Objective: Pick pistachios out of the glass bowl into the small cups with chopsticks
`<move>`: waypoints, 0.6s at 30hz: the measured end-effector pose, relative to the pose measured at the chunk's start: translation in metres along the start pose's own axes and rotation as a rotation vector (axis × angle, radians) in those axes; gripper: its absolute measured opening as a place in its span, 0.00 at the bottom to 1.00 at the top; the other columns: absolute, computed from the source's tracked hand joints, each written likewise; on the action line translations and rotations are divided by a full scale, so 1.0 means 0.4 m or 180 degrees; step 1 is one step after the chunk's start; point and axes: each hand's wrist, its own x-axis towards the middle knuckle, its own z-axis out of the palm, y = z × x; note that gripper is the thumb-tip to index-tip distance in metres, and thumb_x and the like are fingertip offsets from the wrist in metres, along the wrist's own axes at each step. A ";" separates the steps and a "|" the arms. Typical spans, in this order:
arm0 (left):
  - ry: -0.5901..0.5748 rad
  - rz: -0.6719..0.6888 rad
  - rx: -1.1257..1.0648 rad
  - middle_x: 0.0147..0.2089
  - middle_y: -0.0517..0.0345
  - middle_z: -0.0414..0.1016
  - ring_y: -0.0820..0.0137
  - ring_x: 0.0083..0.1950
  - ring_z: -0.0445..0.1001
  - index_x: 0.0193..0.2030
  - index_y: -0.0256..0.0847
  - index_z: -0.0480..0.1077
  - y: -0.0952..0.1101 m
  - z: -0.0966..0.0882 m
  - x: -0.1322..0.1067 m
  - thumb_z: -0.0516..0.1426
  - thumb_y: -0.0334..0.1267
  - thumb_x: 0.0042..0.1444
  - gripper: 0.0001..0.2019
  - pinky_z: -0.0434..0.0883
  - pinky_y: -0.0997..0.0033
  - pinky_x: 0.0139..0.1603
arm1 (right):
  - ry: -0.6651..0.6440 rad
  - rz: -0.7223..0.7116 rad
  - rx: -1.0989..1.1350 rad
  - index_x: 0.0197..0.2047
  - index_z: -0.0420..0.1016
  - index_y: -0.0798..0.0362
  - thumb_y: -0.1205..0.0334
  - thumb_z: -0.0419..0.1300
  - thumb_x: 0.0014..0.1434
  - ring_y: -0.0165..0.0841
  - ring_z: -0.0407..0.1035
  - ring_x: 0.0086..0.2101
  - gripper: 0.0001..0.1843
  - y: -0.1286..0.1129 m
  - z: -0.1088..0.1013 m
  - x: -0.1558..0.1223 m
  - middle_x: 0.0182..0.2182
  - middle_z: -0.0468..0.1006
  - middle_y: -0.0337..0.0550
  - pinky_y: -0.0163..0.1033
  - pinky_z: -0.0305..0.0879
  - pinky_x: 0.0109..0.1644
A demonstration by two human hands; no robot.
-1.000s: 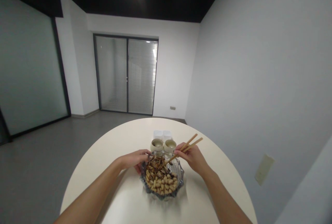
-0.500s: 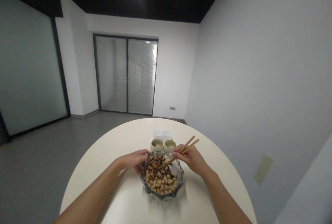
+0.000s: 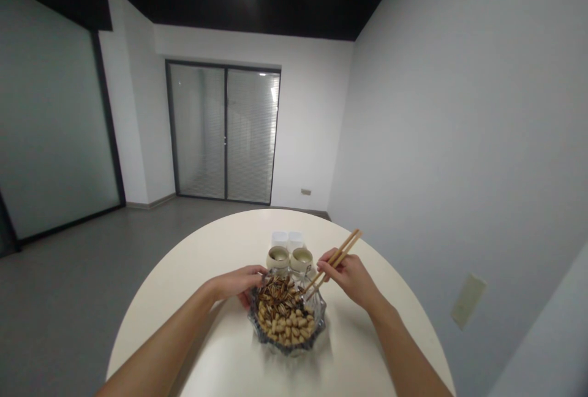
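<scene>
Chopsticks (image 3: pixel 348 245) made of light wood sit in the right hand (image 3: pixel 346 277), and their tips point down at the edge of a glass bowl (image 3: pixel 285 348). The right hand's grip is shut around both sticks, and the tips look a little apart. I can't see anything held between them. The tips are near the striped sunflower seeds (image 3: pixel 275 296) and the pale nuts (image 3: pixel 287 323) that fill the bowl, but it is hard to tell if they touch any.

The left hand (image 3: pixel 239 283) is curled at the other side of the bowl, with its fingers at the rim. Its grip looks half closed, but I can't tell if it has hold of the rim or of something small.

The bowl stands on a round desk (image 3: pixel 206 274), with two small cups (image 3: pixel 289 259) just behind it and two white tubs (image 3: pixel 287 239) behind those. The hands seem to be at the bowl, working with the sticks. To pick up a seed or nut, the tips would need to dip in and pinch. The cups' insides are hard to make out.
</scene>
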 end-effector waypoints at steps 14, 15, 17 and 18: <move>-0.0013 0.0006 0.0017 0.49 0.48 0.79 0.61 0.37 0.80 0.56 0.40 0.72 0.012 0.001 -0.009 0.61 0.51 0.48 0.29 0.75 0.69 0.28 | -0.0155 0.0194 0.0120 0.37 0.81 0.51 0.40 0.68 0.62 0.40 0.81 0.32 0.21 0.020 0.010 0.004 0.30 0.85 0.44 0.41 0.77 0.38; -0.0003 0.0002 0.0019 0.49 0.48 0.79 0.61 0.36 0.80 0.56 0.40 0.72 0.013 0.002 -0.010 0.61 0.51 0.48 0.29 0.75 0.70 0.28 | -0.0174 0.0190 0.0115 0.37 0.81 0.51 0.40 0.68 0.62 0.40 0.81 0.32 0.21 0.021 0.009 0.003 0.30 0.85 0.45 0.41 0.77 0.38; 0.0013 -0.0004 0.0024 0.49 0.48 0.79 0.62 0.36 0.80 0.57 0.40 0.72 0.016 0.003 -0.012 0.61 0.50 0.48 0.29 0.76 0.70 0.28 | -0.0208 0.0180 0.0098 0.37 0.81 0.51 0.40 0.68 0.63 0.40 0.81 0.32 0.21 0.022 0.009 0.003 0.30 0.84 0.45 0.41 0.77 0.38; 0.0011 -0.0003 0.0026 0.49 0.48 0.79 0.61 0.37 0.80 0.57 0.40 0.72 0.017 0.004 -0.012 0.61 0.51 0.49 0.29 0.76 0.70 0.28 | -0.0216 0.0179 0.0092 0.37 0.82 0.51 0.39 0.68 0.63 0.40 0.81 0.32 0.22 0.022 0.009 0.004 0.30 0.84 0.45 0.41 0.76 0.38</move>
